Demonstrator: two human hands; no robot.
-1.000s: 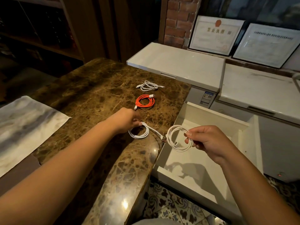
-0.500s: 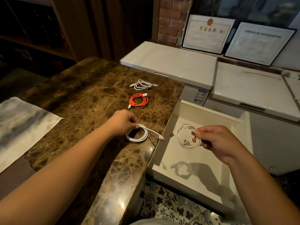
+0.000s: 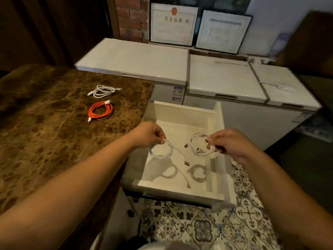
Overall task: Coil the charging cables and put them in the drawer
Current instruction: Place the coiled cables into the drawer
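Lifted off the counter, left cable (image 3: 161, 150) hangs below left hand's (image 3: 146, 134) grip.

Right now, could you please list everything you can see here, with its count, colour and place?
coiled white cable in left hand: 1, white, held above the drawer's left part, plug end dangling
coiled white cable in right hand: 1, white, held above the drawer's middle
orange cable: 1, orange with white plugs, coiled on the countertop
loose white cable: 1, white, on the countertop beyond the orange one
drawer: 1, white, pulled open beside the countertop
countertop: 1, brown marble, left
chest freezers: 3, white, behind the drawer
framed certificates: 2, against the back wall
floor tiles: patterned, below the drawer
left hand: 1, pinches its coil
right hand: 1, pinches its coil
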